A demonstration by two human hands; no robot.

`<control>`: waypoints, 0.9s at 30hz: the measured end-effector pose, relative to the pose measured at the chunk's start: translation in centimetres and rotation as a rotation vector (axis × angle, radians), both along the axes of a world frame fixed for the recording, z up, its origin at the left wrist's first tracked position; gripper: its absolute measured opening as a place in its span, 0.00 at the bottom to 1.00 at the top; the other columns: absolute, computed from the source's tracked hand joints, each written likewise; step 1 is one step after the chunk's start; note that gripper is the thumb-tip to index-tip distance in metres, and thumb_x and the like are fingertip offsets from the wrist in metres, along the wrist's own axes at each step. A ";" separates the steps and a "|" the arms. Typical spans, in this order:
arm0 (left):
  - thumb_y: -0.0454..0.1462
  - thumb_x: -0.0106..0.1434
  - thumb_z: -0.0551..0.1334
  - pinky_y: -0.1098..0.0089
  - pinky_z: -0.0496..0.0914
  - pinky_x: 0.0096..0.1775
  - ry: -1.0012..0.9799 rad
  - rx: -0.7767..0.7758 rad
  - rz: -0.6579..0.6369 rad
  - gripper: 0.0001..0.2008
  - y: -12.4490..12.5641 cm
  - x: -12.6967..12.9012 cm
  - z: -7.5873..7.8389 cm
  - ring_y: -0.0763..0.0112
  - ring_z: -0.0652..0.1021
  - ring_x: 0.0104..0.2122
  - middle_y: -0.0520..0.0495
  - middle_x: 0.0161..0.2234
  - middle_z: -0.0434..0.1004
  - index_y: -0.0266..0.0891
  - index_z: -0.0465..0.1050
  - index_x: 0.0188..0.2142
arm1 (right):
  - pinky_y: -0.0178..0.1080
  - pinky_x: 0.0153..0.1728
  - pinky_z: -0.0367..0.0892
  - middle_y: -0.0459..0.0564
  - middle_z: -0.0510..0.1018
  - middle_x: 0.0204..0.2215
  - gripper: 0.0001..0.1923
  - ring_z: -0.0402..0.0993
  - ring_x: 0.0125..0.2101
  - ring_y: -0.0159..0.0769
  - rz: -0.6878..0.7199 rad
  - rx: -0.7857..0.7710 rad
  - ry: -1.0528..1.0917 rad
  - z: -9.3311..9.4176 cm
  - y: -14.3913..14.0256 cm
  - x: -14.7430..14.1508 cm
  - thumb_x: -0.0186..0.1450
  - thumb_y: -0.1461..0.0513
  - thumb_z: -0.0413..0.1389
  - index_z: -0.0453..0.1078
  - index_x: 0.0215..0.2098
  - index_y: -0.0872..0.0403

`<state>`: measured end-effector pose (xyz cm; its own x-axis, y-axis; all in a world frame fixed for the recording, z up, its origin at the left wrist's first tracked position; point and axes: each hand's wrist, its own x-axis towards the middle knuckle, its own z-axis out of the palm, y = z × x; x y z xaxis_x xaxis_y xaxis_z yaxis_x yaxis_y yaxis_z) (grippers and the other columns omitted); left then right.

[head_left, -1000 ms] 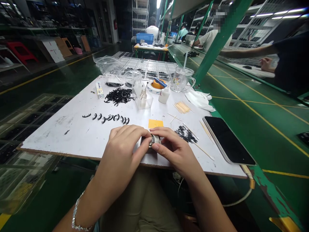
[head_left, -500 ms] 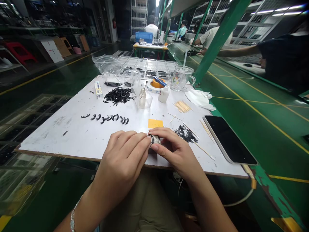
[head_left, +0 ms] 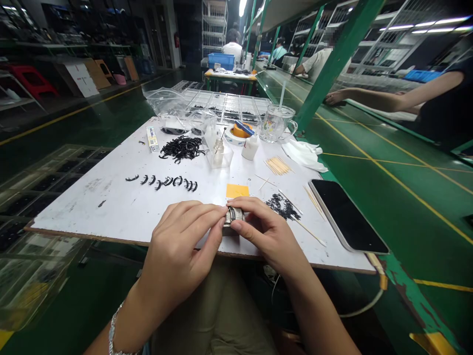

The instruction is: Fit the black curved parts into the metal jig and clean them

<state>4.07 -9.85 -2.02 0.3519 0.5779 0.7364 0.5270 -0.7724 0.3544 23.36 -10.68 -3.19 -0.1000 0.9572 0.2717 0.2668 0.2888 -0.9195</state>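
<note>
Pinching a small metal block [head_left: 235,215] at the near edge of the white board [head_left: 111,207], the left hand [head_left: 181,251] and right hand [head_left: 266,234] close fingertips on it; probably a jig. Steady it flat, pressing evenly from both sides.

Workshop interior. Green floor [head_left: 388,148] with yellow lines; a slanted green post [head_left: 334,56] at right. Wire shelving [head_left: 215,24] and a far desk [head_left: 229,75] under a ceiling lamp [head_left: 243,6]. Red stool [head_left: 31,79] far left.
</note>
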 end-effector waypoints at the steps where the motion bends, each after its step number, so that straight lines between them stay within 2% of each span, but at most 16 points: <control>1: 0.27 0.67 0.62 0.61 0.72 0.47 0.001 -0.013 0.000 0.10 -0.1 0.1 -0.1 0.64 0.79 0.43 0.45 0.43 0.82 0.35 0.76 0.47 | 0.40 0.50 0.69 0.48 0.80 0.47 0.13 0.75 0.46 0.37 0.000 0.000 0.000 0.0 0.0 0.0 0.66 0.55 0.63 0.77 0.49 0.46; 9: 0.29 0.69 0.60 0.72 0.73 0.45 -0.148 -0.171 -0.039 0.10 -0.2 0.8 -0.8 0.72 0.79 0.42 0.44 0.44 0.78 0.35 0.79 0.45 | 0.41 0.48 0.70 0.49 0.81 0.46 0.13 0.76 0.46 0.39 -0.007 0.001 -0.010 0.2 -0.1 -0.1 0.66 0.55 0.63 0.77 0.48 0.47; 14: 0.30 0.69 0.60 0.68 0.74 0.42 -0.088 -0.082 0.010 0.11 0.1 0.8 -1.3 0.69 0.79 0.40 0.44 0.44 0.78 0.36 0.79 0.47 | 0.40 0.50 0.69 0.48 0.81 0.46 0.13 0.75 0.48 0.38 -0.004 -0.011 -0.003 0.3 0.1 0.0 0.66 0.55 0.63 0.77 0.48 0.47; 19: 0.27 0.68 0.60 0.65 0.74 0.44 -0.074 0.014 0.015 0.11 -0.2 0.4 -1.8 0.66 0.81 0.42 0.43 0.45 0.81 0.35 0.78 0.47 | 0.42 0.50 0.70 0.49 0.80 0.49 0.17 0.76 0.47 0.40 -0.004 -0.025 -0.014 0.0 -0.3 0.0 0.66 0.52 0.62 0.76 0.52 0.47; 21: 0.25 0.66 0.60 0.65 0.74 0.42 -0.116 0.092 0.041 0.12 -0.9 0.2 -1.7 0.66 0.81 0.41 0.44 0.42 0.82 0.35 0.78 0.44 | 0.43 0.48 0.71 0.51 0.80 0.51 0.19 0.77 0.47 0.41 -0.092 0.011 0.019 -0.1 -0.9 0.3 0.67 0.51 0.60 0.74 0.54 0.46; 24: 0.23 0.64 0.59 0.65 0.75 0.40 -0.187 0.149 0.042 0.12 -2.5 0.3 -1.4 0.66 0.80 0.39 0.43 0.38 0.82 0.34 0.78 0.42 | 0.43 0.47 0.72 0.50 0.80 0.48 0.14 0.78 0.43 0.38 -0.369 0.160 0.128 -0.3 -1.8 1.6 0.70 0.53 0.57 0.75 0.51 0.45; 27: 0.25 0.64 0.58 0.65 0.75 0.37 -0.153 0.139 -0.101 0.09 -3.8 1.8 -1.3 0.65 0.79 0.37 0.40 0.35 0.81 0.30 0.77 0.39 | 0.44 0.50 0.70 0.47 0.81 0.40 0.09 0.77 0.39 0.36 -0.675 0.303 0.224 -0.8 -2.4 3.6 0.70 0.54 0.58 0.78 0.42 0.47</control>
